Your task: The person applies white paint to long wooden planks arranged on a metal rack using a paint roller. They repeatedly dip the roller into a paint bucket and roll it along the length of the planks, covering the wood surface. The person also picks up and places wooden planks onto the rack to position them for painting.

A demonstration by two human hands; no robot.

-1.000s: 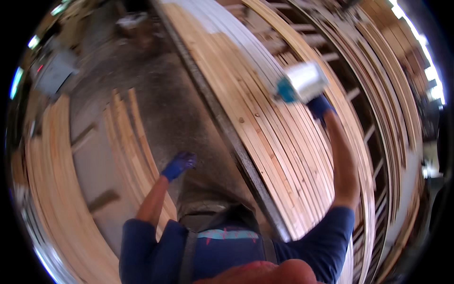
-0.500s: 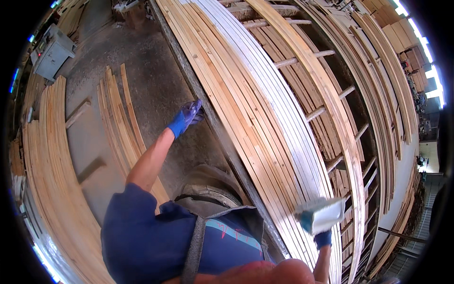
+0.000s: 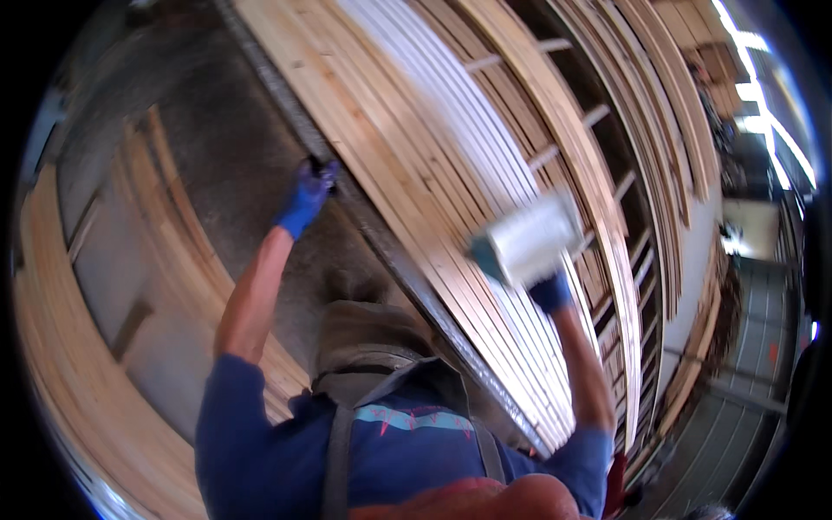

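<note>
Right hand [image 3: 551,291] in a blue glove grips a white paint pad [image 3: 530,237] over pale wooden slats [image 3: 407,147]; left hand [image 3: 305,198] clutches the bench's dark metal edge [image 3: 373,234]. Long, even strokes along the grain suit best.

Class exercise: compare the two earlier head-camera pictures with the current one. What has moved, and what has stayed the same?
The right hand carried the paint roller down the white-painted boards toward the person, then back up partway. The left hand rose to the dark metal edge of the rack and now rests on it. Both blue gloves stay on, the roller stays gripped, and the stacked wooden slats lie unmoved.
</note>
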